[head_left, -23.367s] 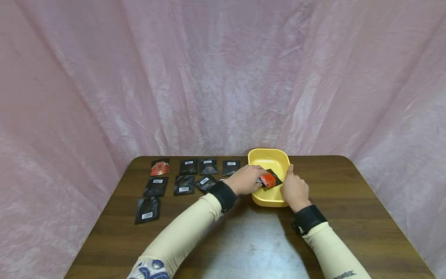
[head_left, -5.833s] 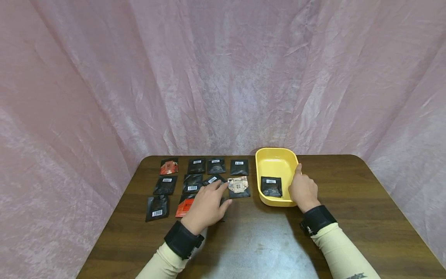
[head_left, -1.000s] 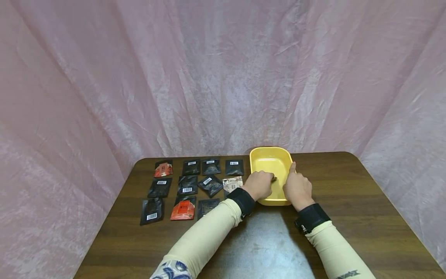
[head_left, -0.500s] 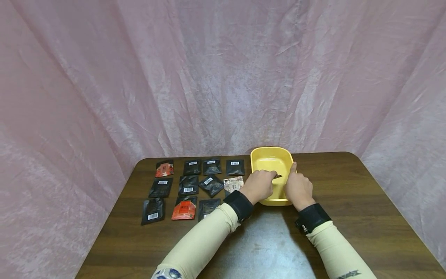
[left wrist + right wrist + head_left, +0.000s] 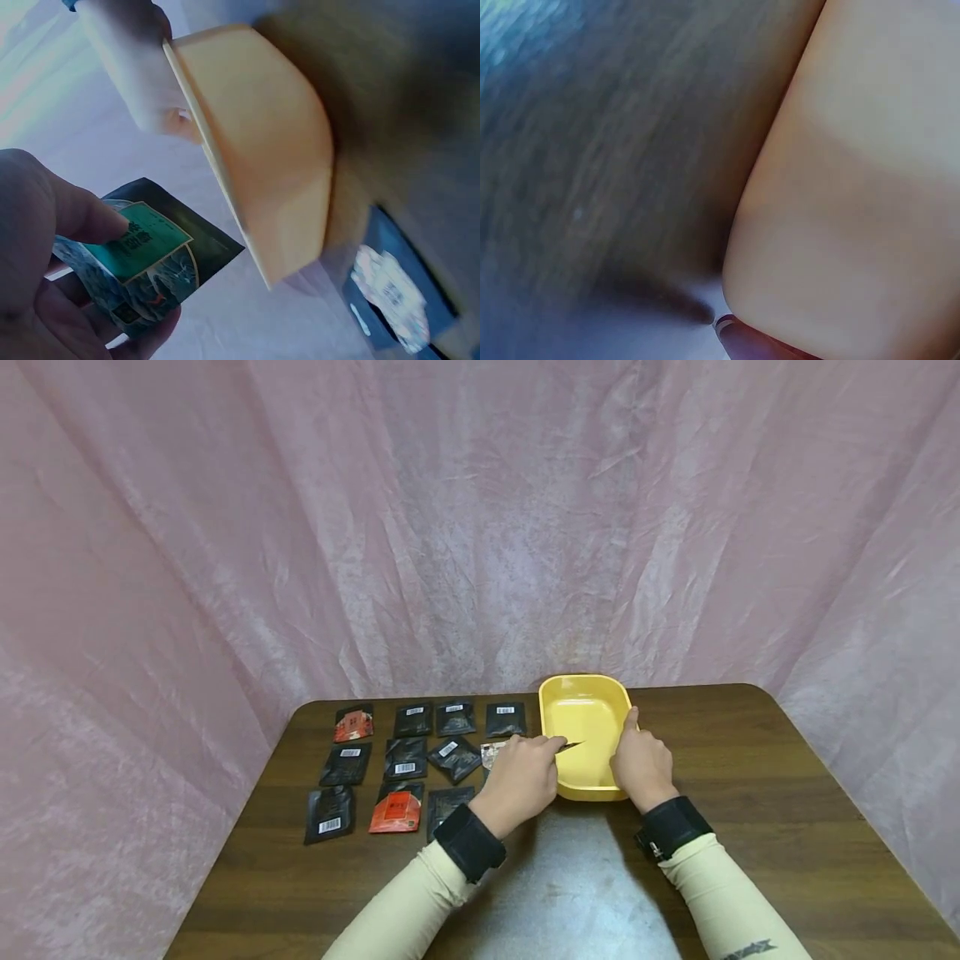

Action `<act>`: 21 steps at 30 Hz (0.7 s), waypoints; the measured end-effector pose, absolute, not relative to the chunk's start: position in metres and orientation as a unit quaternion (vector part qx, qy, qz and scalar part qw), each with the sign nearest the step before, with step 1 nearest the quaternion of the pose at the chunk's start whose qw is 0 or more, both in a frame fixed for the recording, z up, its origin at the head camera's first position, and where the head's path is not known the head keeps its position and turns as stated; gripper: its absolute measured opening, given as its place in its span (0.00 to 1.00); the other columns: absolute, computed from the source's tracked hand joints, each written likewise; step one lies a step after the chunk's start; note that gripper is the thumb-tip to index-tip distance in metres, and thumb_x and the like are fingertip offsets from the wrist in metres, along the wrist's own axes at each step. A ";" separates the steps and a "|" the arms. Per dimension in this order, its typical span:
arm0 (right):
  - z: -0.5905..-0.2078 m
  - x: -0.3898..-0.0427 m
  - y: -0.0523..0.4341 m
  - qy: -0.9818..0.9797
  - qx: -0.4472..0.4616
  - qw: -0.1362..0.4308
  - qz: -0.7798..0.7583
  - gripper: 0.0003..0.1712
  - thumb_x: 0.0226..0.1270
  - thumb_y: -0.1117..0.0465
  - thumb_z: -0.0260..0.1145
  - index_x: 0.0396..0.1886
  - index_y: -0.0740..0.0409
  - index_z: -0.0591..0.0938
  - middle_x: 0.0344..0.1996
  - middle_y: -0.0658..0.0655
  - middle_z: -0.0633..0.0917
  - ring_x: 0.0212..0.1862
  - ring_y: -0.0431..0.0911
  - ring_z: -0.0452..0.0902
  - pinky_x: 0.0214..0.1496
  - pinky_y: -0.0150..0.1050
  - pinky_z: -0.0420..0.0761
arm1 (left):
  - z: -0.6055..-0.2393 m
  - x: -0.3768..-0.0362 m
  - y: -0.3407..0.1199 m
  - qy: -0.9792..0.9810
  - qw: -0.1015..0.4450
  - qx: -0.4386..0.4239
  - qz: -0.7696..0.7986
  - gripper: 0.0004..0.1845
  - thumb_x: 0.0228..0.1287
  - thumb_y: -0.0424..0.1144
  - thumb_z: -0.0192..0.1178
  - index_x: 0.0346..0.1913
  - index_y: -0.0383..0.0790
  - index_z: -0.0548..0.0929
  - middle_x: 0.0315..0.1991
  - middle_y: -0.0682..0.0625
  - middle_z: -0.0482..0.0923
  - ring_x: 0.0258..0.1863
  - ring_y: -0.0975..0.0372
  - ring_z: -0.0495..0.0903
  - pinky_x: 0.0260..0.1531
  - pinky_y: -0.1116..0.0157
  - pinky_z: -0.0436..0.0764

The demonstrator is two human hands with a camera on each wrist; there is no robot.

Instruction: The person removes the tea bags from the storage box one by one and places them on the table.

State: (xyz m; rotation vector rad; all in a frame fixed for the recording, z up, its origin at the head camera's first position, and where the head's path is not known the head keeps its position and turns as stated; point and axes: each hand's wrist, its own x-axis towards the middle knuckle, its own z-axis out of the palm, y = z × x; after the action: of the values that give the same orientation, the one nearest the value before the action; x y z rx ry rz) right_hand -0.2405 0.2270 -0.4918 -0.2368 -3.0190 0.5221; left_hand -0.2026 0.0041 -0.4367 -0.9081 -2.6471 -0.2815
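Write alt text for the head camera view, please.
The left hand pinches a dark packet at the yellow tub's left rim while the right hand holds its right side. Other packets lie in rows to the left.

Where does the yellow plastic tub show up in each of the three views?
Head: the yellow plastic tub sits at table centre, far side, between both hands.
Left wrist: its outer wall fills the upper middle, seen from below.
Right wrist: its wall fills the right half.
Shared landmark: the brown wooden table.
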 end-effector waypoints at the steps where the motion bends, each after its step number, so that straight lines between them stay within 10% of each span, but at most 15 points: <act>1: -0.491 -0.241 0.227 -0.982 -0.077 0.037 0.169 0.47 0.70 0.64 0.59 0.84 0.74 0.53 0.37 0.75 0.87 0.32 0.64 0.85 0.32 0.58 0.83 | -0.437 -0.198 -0.001 -0.929 0.168 -0.314 -0.098 0.18 0.75 0.33 0.54 0.62 0.44 0.87 0.47 0.51 0.93 0.46 0.60 0.92 0.50 0.60 0.86; 21: -0.486 -0.240 0.225 -0.983 -0.073 0.012 0.166 0.49 0.71 0.64 0.59 0.84 0.75 0.48 0.41 0.76 0.86 0.34 0.64 0.85 0.34 0.57 0.83 | -0.434 -0.137 -0.065 -0.954 0.149 -0.210 -0.155 0.18 0.74 0.33 0.60 0.63 0.42 0.87 0.55 0.48 0.92 0.54 0.59 0.91 0.64 0.52 0.84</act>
State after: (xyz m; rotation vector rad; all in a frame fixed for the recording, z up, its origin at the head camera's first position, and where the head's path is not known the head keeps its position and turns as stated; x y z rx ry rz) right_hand -0.2396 0.2250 -0.4864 -0.2285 -3.0665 0.5181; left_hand -0.1373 -0.0655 -0.4344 -0.6032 -2.7416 -0.4442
